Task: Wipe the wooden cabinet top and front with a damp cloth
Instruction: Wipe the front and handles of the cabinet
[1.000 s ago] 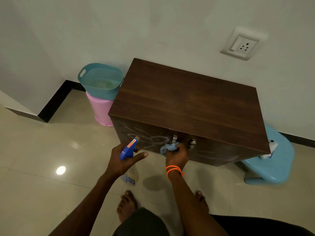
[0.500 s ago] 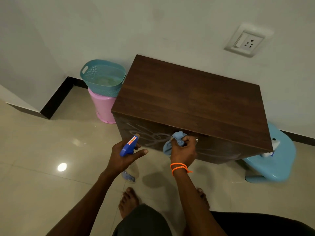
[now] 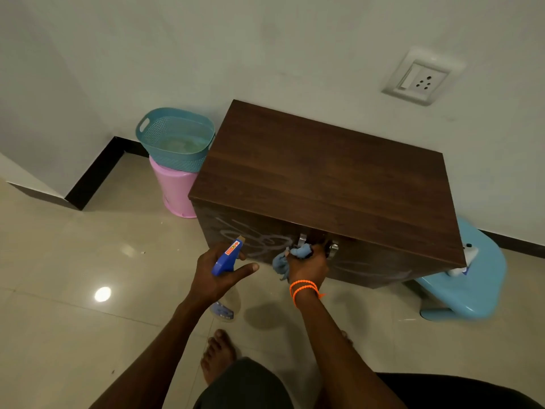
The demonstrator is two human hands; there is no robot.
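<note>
Blue cloth (image 3: 290, 256), bunched and partly hanging, is gripped in the right hand (image 3: 308, 267), whose fingers are curled round it and press it against the front of the cabinet (image 3: 324, 178) just below the top edge, between the two metal handles (image 3: 302, 240). Two orange bands (image 3: 303, 289) circle the right wrist. The left hand (image 3: 218, 273) holds a spray bottle (image 3: 227, 258) by its blue trigger head, fingers wrapped round the neck and the forefinger stretched out toward the right; the nozzle points at the cabinet front, and the clear body of the bottle hangs below the hand. The bottle is near the cabinet but apart from it. Pale scribbled marks (image 3: 259, 237) cover the left part of the dark wooden front, beside the cloth, and fainter ones show to the right of the handles. The cabinet top is a dark brown wood-grain board standing against a pale wall. At the cabinet's left side a teal basket (image 3: 174, 137) sits on a pink bucket (image 3: 174, 190), touching the cabinet corner. At its right a light blue plastic stool (image 3: 477, 278) lies on the tiled floor (image 3: 73, 290), partly hidden behind the cabinet. A switch and socket plate (image 3: 421, 76) is set in the wall above. The person's bare foot (image 3: 216, 354) rests on the floor below the hands.
</note>
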